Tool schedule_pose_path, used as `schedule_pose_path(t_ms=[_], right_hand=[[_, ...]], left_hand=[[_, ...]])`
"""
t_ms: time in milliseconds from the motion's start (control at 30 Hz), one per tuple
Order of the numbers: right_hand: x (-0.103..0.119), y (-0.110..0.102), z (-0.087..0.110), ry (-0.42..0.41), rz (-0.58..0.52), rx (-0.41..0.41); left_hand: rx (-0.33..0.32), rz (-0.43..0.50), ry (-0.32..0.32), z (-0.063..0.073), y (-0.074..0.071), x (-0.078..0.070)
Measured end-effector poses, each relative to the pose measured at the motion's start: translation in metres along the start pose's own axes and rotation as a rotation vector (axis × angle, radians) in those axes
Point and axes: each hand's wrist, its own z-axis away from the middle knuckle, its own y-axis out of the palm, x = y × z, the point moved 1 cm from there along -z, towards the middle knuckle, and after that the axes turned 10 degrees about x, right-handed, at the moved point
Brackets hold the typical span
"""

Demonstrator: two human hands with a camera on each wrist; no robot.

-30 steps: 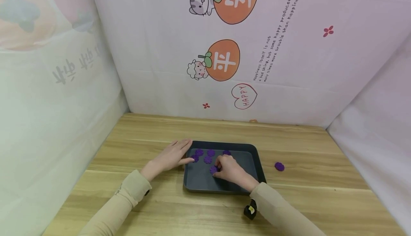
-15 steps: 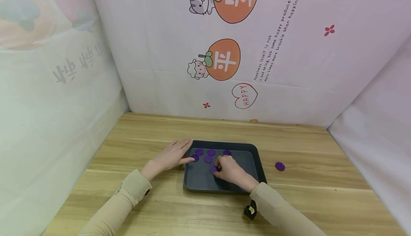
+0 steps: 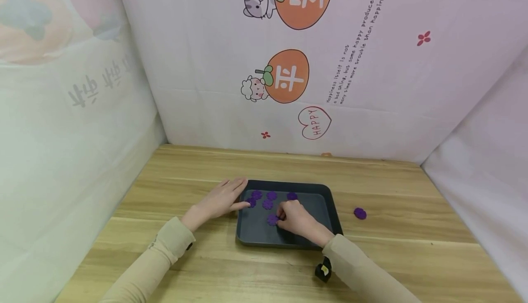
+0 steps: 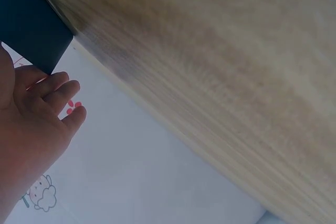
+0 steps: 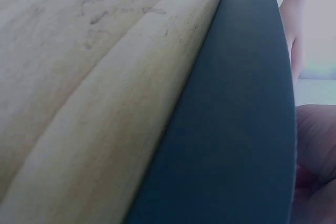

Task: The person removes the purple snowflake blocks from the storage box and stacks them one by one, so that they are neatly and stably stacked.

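Note:
In the head view my right hand (image 3: 298, 217) is low over the dark baking tray (image 3: 257, 236), with thumb and index finger curled at the right edge of a purple flower-shaped disc (image 3: 272, 220). The pinch itself is partly hidden. My left hand (image 3: 220, 201) rests on the tray's left rim, its fingers along the back corner and its thumb reaching inward beside another purple disc (image 3: 251, 202). Seen from the left wrist, the relaxed fingers (image 4: 63, 95) are just past the tray's corner. The tray wall (image 5: 231, 108) mostly covers the right hand in the right wrist view.
Several more purple discs (image 3: 267, 204) lie toward the back left of the tray, and one disc (image 3: 292, 196) sits near its back wall. Outside, another disc (image 3: 360, 213) lies on the wooden table (image 3: 396, 248). Printed white cloth (image 3: 206, 64) stands around the table.
The disc at my right fingertips has shifted slightly left, and more of it shows. Both hands stay almost in place.

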Motion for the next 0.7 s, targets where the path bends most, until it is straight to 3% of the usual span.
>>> schedule_pose_path(t_ms=[700], right_hand=[[0.0035,0.006,-0.0033,0.013,0.051,-0.002]], left_hand=[[-0.007,-0.014,-0.003,0.0009,-0.0004,0.0004]])
